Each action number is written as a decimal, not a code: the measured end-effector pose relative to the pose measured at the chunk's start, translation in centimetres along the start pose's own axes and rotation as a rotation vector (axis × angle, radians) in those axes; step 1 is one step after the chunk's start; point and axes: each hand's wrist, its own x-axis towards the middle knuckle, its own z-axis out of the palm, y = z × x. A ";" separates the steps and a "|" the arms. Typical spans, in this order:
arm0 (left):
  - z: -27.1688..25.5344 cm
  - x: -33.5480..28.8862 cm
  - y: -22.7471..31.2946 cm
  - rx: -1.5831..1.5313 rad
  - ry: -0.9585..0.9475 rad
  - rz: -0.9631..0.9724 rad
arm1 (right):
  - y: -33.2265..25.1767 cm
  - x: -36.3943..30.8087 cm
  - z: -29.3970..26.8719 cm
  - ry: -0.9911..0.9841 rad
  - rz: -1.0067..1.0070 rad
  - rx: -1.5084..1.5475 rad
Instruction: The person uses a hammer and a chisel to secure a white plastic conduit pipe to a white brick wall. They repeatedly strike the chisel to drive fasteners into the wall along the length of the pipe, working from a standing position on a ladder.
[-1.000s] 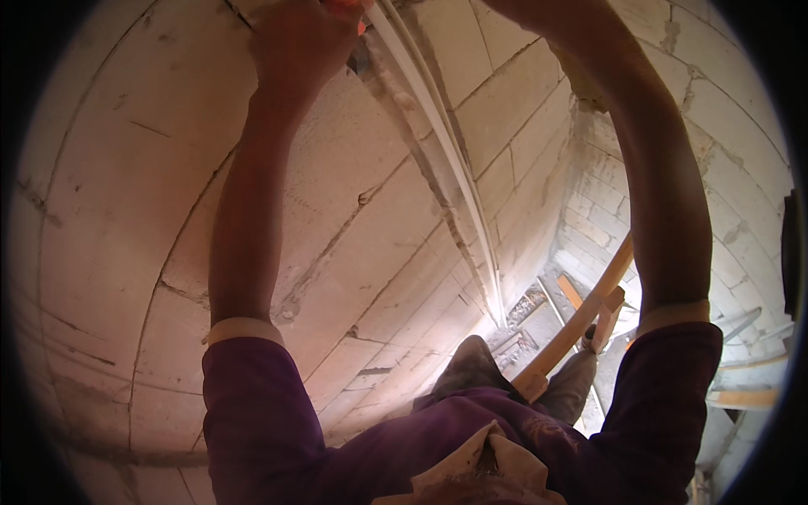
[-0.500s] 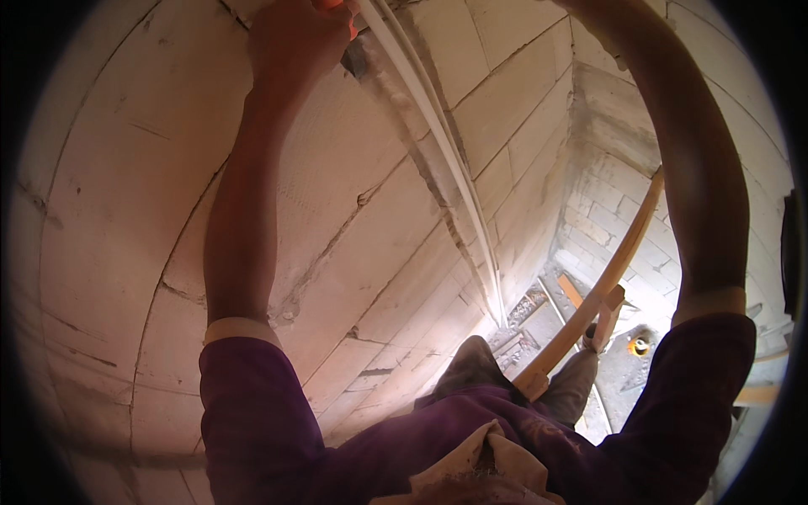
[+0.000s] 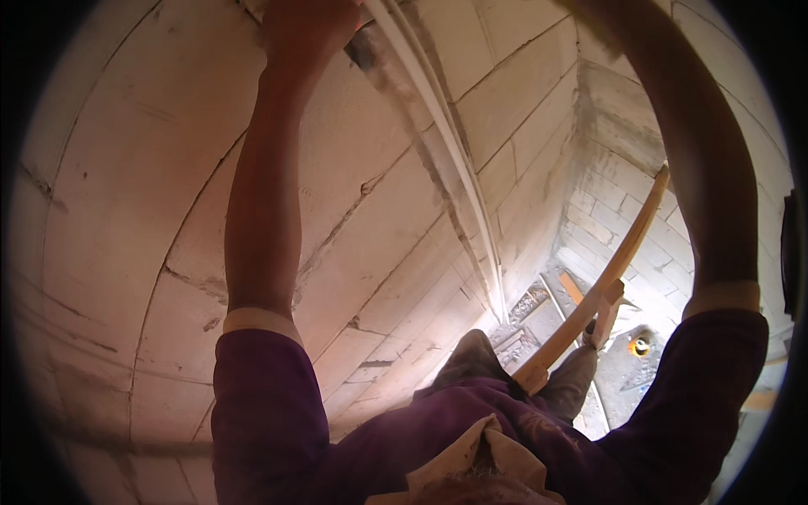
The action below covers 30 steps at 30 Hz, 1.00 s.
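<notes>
My left hand (image 3: 310,27) is raised to the top edge of the view, close to the block wall (image 3: 353,194). Its fingers are curled around something; only a sliver of orange-red shows beside them, too little to name. Just right of this hand, a long white pipe or conduit (image 3: 461,160) runs down the wall beside a dark chased groove (image 3: 433,172). My right forearm (image 3: 711,160) reaches up and bends inward at the right. The right hand is cut off by the top edge.
A long wooden beam (image 3: 623,252) slants from my body toward the far right wall, with a short wood block (image 3: 604,311) against it. Rubble (image 3: 530,303), an orange strip (image 3: 571,288) and a round yellow-orange thing (image 3: 640,346) lie on the floor below.
My left hand and forearm have shifted slightly right and up, and less of the orange-red thing shows. The right arm has moved a little to the right.
</notes>
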 end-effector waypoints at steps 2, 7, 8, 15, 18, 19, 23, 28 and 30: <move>-1.0 0.1 0.3 -0.095 -0.236 -0.051 | 0.4 1.0 -2.5 -0.133 0.080 0.138; -0.3 0.1 1.2 0.038 -0.202 -0.003 | 1.1 0.8 -0.5 0.049 0.108 0.098; -0.2 0.3 1.7 0.081 -0.218 0.046 | 2.1 1.0 -0.2 -0.029 0.015 -0.025; 0.7 -0.1 0.4 0.021 -0.135 -0.044 | 0.3 0.2 -1.3 0.041 0.116 0.096; -1.9 -0.4 0.9 -0.065 -0.293 -0.093 | 0.8 0.3 0.0 -0.011 0.082 0.096; -2.6 -0.7 -0.9 0.024 -0.212 -0.095 | 0.4 2.7 0.9 -0.019 0.096 0.224; -0.1 -0.2 -2.4 0.170 0.019 0.023 | -0.5 1.0 0.5 -0.078 -0.028 0.179; -1.1 -2.0 -0.4 -0.005 -0.148 0.163 | -0.7 1.4 -1.0 -0.025 0.191 0.278; -0.3 -3.6 1.3 -0.119 -0.265 0.344 | 0.2 0.0 -3.3 0.048 0.213 0.323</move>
